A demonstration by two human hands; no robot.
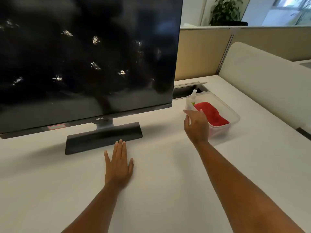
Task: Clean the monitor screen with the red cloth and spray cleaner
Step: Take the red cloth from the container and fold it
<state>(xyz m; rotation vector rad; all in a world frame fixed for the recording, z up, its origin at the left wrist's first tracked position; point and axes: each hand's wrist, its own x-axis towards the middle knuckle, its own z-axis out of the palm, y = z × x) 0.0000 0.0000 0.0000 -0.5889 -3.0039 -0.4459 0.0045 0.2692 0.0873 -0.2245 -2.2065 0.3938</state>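
A large black monitor (87,56) stands on the white desk, its dark screen dotted with several pale smudges. To its right sits a clear plastic tub (234,115) that holds a folded red cloth (212,114) and a small spray bottle (192,98) upright in its near left corner. My right hand (196,126) hovers just in front of the tub, fingers spread, its fingertips close to the bottle, holding nothing. My left hand (118,165) lies flat on the desk with fingers apart, fingertips at the front edge of the monitor's base (94,140).
A cable slot (186,89) is cut into the white desk (168,190) behind the tub. A cream padded divider (269,78) runs along the right side, beige partition panels (203,52) stand behind, and a potted plant (225,12) is farther back.
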